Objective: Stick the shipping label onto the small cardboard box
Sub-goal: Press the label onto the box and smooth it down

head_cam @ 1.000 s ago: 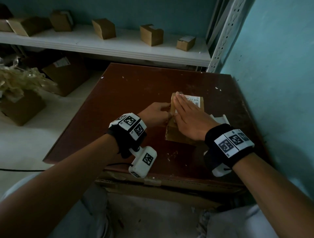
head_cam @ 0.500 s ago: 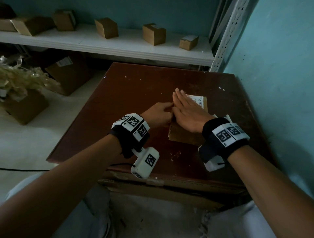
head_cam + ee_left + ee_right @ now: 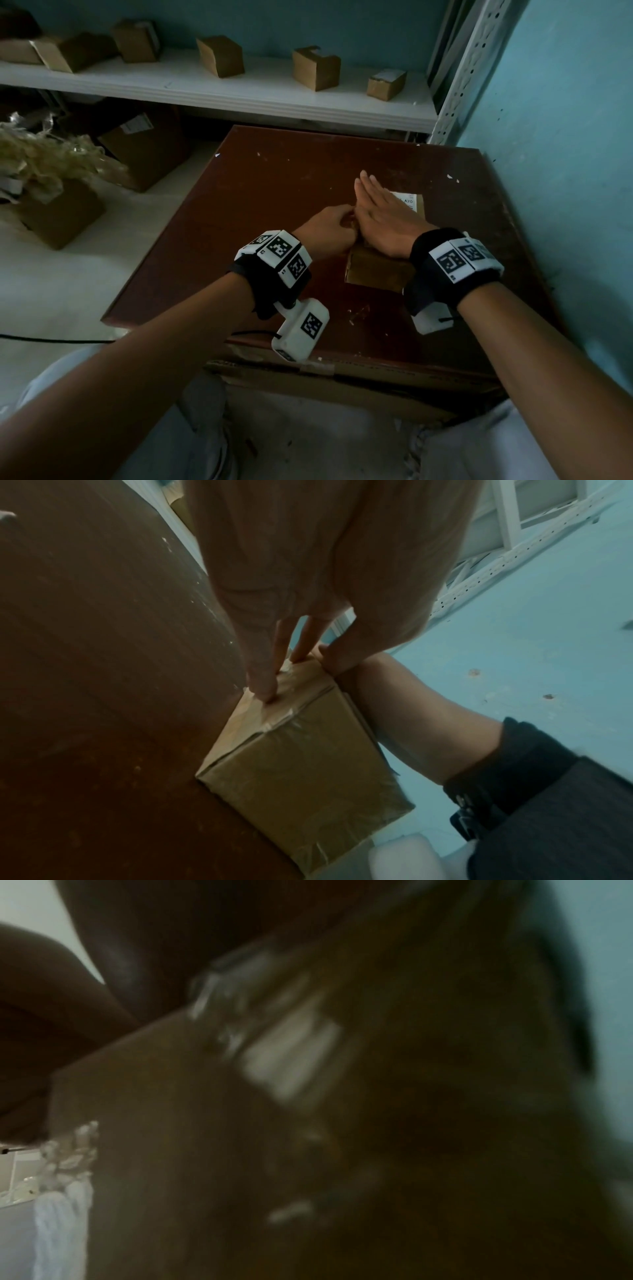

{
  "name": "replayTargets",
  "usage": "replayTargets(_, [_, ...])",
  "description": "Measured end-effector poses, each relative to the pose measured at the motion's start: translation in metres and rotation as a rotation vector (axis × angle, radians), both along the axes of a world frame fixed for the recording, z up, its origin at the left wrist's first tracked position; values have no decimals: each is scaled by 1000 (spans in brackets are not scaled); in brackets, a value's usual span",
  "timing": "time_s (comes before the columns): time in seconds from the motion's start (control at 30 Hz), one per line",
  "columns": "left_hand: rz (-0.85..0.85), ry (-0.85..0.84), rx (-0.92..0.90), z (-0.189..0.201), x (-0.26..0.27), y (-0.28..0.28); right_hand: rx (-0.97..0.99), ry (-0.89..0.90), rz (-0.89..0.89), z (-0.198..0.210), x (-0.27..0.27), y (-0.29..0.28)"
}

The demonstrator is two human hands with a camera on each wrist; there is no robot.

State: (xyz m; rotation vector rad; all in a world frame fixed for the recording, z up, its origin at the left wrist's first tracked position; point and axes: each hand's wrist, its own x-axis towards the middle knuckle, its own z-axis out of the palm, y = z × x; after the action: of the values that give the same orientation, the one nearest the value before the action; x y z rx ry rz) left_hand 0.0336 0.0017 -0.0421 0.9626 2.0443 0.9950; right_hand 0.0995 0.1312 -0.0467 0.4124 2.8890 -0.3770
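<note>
Cardboard box (image 3: pixel 376 274) under flat, straight-fingered right hand (image 3: pixel 383 219) pressing its white label (image 3: pixel 406 200); left hand (image 3: pixel 325 233) fingertips grip its side.

The head view looks forward and down from above onto the brown bench (image 3: pixel 274 192), facing the white shelf (image 3: pixel 212 92) and blue wall. The left wrist view sits very near, low at the bench's surface, looking along the left hand (image 3: pixel 308 569) at the small cardboard box (image 3: pixel 304 777). The right wrist view lies almost against the box top, dark and blurred. All three share that box.
</note>
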Motion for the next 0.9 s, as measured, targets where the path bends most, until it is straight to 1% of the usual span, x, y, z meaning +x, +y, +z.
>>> replayTargets(0.13, [-9, -8, 5, 0, -1, 1, 6, 9, -2, -1, -1, 3])
replayTargets(0.4, [7, -93, 61, 0, 1, -1, 25, 15, -48, 0, -1, 13])
replayTargets(0.47, [-16, -84, 108, 1, 2, -3, 32, 25, -39, -1, -1, 14])
replayTargets(0.53, [-43, -42, 120, 1, 2, -3, 40, 33, -35, -2, -1, 15])
replayTargets(0.9, [-27, -47, 19, -2, 0, 1, 73, 34, -24, -5, 0, 19])
